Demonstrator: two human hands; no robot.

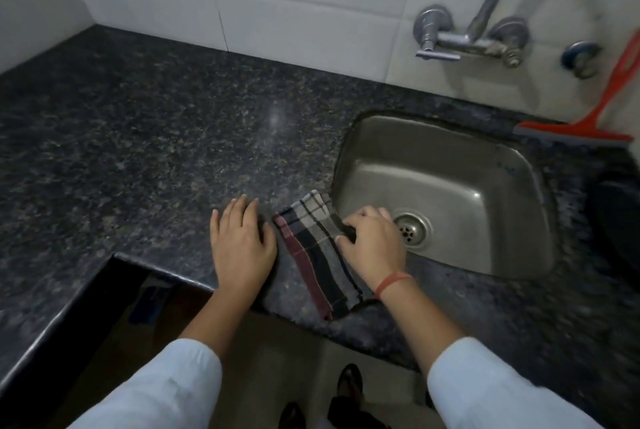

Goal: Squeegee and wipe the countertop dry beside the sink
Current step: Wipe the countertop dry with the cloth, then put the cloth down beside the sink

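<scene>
A folded checked cloth (317, 248) lies on the dark speckled granite countertop (156, 151), right at the left rim of the steel sink (450, 165). My right hand (372, 241) presses down on the cloth's right edge, with the fingers curled over it at the sink rim. My left hand (240, 241) rests flat on the counter just left of the cloth, fingers spread, holding nothing. A red squeegee (588, 123) leans against the wall behind the sink at the far right, away from both hands.
A chrome wall tap (474, 40) juts out above the sink. White tiles line the back and left walls. The counter's front edge steps back at the lower left, with floor below. A dark round object (616, 220) sits right of the sink.
</scene>
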